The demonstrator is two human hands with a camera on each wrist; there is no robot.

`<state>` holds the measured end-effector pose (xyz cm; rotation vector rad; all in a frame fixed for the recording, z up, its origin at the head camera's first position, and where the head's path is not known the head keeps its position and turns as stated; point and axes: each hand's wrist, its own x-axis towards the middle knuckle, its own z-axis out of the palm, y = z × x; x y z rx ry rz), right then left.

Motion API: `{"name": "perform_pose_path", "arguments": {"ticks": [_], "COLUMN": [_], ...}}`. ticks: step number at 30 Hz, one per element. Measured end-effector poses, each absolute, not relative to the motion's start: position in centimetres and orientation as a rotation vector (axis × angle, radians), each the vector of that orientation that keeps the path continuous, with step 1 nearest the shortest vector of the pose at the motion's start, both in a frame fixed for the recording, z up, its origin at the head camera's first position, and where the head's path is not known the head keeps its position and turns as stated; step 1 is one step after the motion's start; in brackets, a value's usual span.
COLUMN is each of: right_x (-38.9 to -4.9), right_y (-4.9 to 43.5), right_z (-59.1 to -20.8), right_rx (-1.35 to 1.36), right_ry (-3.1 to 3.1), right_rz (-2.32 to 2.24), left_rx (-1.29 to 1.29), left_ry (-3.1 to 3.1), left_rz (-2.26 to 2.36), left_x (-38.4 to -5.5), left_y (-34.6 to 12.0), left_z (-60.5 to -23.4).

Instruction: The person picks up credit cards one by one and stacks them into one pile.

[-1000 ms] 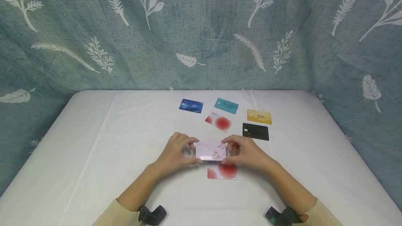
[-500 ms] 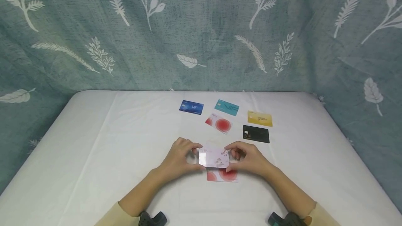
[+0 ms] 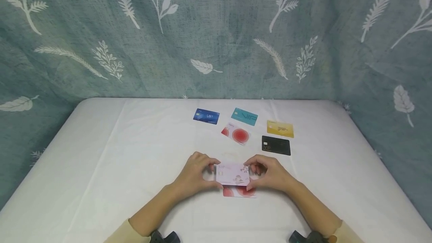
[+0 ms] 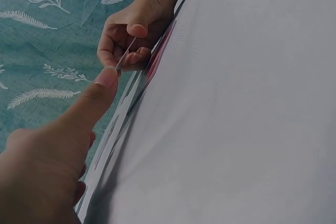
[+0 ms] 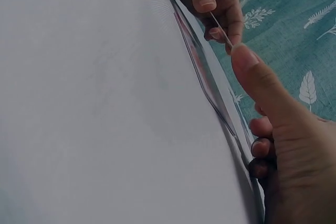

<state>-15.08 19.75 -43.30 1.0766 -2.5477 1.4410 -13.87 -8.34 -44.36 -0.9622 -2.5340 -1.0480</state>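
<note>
A pale pink VIP card (image 3: 233, 174) with a flower print is held between both hands above the table. My left hand (image 3: 195, 173) pinches its left end between thumb and forefinger. At the other end, my right hand (image 3: 271, 173) pinches it the same way. Beneath and nearer to me lies a white card with red circles (image 3: 239, 192), its far part hidden by the pink one. Both wrist views show the held card edge-on as a thin line, raised off the white cloth.
Beyond the hands lie a blue card (image 3: 206, 116), a teal card (image 3: 244, 116), another red-circle card (image 3: 236, 134), a yellow card (image 3: 280, 128) and a black card (image 3: 276, 145). A leaf-patterned curtain (image 3: 222, 36) hangs behind the white table (image 3: 118, 153).
Both hands have brought the pink card toward me and slightly right, so it covers more of the red-circle card below. The other cards lie where they were.
</note>
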Motion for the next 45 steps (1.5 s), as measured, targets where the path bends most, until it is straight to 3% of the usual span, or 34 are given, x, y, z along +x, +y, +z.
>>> {"name": "perform_pose_path", "arguments": {"ticks": [45], "right_x": [-14.5], "right_y": [22.2], "right_z": [-43.4], "right_rx": [1.274], "right_ry": [-2.686], "right_rz": [1.158], "left_rx": [-1.065], "left_ry": [-2.668], "left_rz": [-0.908], "left_x": [-12.6], "left_y": [-6.9], "left_z": [-44.4]}}
